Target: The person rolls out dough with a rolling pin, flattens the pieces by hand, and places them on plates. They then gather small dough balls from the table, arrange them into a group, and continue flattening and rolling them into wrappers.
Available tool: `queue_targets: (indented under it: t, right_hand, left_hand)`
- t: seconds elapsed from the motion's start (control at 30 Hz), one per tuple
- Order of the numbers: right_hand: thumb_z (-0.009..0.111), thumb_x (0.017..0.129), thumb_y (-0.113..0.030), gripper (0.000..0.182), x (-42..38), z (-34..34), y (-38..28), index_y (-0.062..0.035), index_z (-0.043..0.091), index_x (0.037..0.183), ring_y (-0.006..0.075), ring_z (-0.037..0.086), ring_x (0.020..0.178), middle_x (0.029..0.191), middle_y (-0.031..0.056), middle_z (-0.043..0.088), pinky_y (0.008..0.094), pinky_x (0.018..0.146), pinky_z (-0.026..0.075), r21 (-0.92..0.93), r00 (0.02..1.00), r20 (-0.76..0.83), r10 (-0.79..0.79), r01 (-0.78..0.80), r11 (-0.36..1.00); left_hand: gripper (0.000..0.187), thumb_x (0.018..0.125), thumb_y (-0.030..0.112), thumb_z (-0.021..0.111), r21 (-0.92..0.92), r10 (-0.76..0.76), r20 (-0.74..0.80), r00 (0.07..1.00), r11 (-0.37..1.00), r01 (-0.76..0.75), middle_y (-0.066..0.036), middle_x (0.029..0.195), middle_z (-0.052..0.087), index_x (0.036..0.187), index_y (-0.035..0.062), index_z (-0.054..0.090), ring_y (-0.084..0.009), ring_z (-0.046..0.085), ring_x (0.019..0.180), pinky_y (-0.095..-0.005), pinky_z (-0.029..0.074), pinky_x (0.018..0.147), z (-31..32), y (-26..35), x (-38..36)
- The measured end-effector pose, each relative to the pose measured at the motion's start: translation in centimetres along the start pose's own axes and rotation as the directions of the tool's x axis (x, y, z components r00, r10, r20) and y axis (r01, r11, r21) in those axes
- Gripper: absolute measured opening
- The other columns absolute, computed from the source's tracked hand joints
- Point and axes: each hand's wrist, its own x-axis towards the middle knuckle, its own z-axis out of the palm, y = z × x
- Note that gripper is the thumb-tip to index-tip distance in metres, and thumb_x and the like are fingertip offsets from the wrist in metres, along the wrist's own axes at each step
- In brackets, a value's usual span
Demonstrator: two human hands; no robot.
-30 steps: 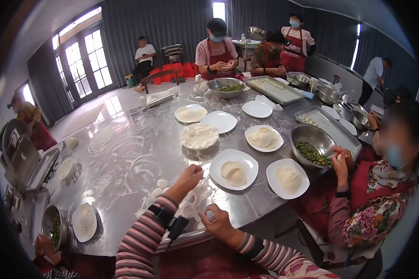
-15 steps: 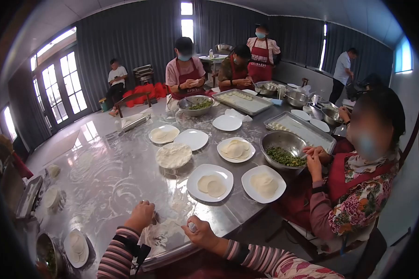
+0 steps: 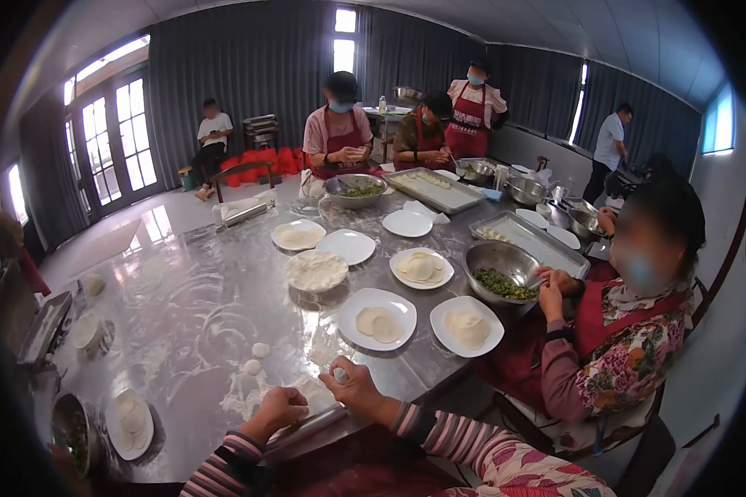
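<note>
My left hand [image 3: 278,411] is low over the floured front edge of the steel table [image 3: 174,356], fingers pinched together. What lies between its fingertips is hidden. Close by on the right, my right hand [image 3: 361,393] is closed around a pale, round-ended thing [image 3: 340,375], of which only the end shows. Loose flour [image 3: 242,393] covers the steel beside my left hand. Two small white dough pieces, the farther one [image 3: 261,349] and the nearer one [image 3: 252,366], lie just beyond it. Past my right hand stands a white plate [image 3: 358,335] with round dough wrappers [image 3: 380,324].
More plates of wrappers, one [image 3: 467,325] at right and one [image 3: 130,424] at left, stand around me. A flour bowl [image 3: 317,272] is ahead. A co-worker [image 3: 622,331] sits at right by a filling bowl [image 3: 506,272]. Farther off are people and dumpling trays [image 3: 436,190].
My left hand has come nearer my right hand and the table's front edge. Two small dough pieces now show near where it was. The view has shifted slightly.
</note>
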Motion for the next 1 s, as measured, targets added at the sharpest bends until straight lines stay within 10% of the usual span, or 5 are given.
queue_targets:
  t: [0.27,0.33,0.67,0.73,1.0]
  right_hand:
    - [0.069,0.08,-0.015,0.02,1.3,1.5,1.2,-0.0057,0.052,0.084,0.0296,0.057,0.048,0.053,0.0134,0.051,0.0363,0.044,0.043,-0.104,0.987,-0.124,-0.107,0.094,0.99]
    - [0.068,0.08,-0.013,0.02,-0.5,0.3,1.5,-0.0052,0.051,0.084,0.0301,0.058,0.05,0.056,0.0141,0.052,0.0367,0.045,0.043,-0.351,0.926,-0.007,-0.378,0.352,0.868]
    - [0.066,0.08,-0.01,0.019,2.3,2.1,2.4,-0.0046,0.049,0.087,0.0373,0.056,0.055,0.06,0.0192,0.051,0.0407,0.047,0.042,-0.131,0.968,-0.15,-0.2,0.181,0.975]
    - [0.066,0.077,-0.006,0.012,0.1,0.0,1.7,-0.0028,0.058,0.085,0.0271,0.056,0.055,0.078,0.0136,0.051,0.0349,0.046,0.045,-0.524,0.849,0.114,-0.516,0.492,0.695]
    - [0.066,0.08,-0.011,0.013,3.5,3.4,3.1,-0.0045,0.056,0.083,0.028,0.057,0.054,0.073,0.0125,0.053,0.0389,0.048,0.044,-0.131,0.984,-0.135,-0.117,0.099,0.986]
  left_hand:
    - [0.018,0.073,0.016,0.066,0.102,0.109,-0.005,0.994,0.989,-0.108,-0.007,0.066,0.062,0.079,-0.0004,0.065,-0.0143,0.058,0.061,-0.0289,0.047,0.057,-0.1,-1.6,1.3]
    - [0.018,0.072,0.018,0.066,0.049,0.055,-0.021,0.998,0.997,-0.054,-0.01,0.067,0.063,0.077,0.0005,0.064,-0.0182,0.06,0.062,-0.0316,0.048,0.059,-0.4,-0.6,-0.2]
    - [0.019,0.071,0.019,0.063,0.113,0.135,-0.003,0.991,0.985,-0.134,-0.014,0.07,0.063,0.074,0.0003,0.059,-0.0243,0.063,0.07,-0.0356,0.049,0.066,-0.5,-1.8,1.5]
    - [0.019,0.072,0.018,0.062,0.125,0.144,0.048,0.988,0.981,-0.149,-0.013,0.07,0.063,0.074,0.0,0.059,-0.0242,0.063,0.07,-0.0355,0.049,0.066,-0.5,-1.4,1.0]
    - [0.019,0.074,0.017,0.06,0.205,0.121,-0.05,0.991,0.973,-0.109,-0.018,0.073,0.063,0.078,-0.0005,0.059,-0.0317,0.063,0.073,-0.0386,0.048,0.067,-0.3,-0.6,0.7]
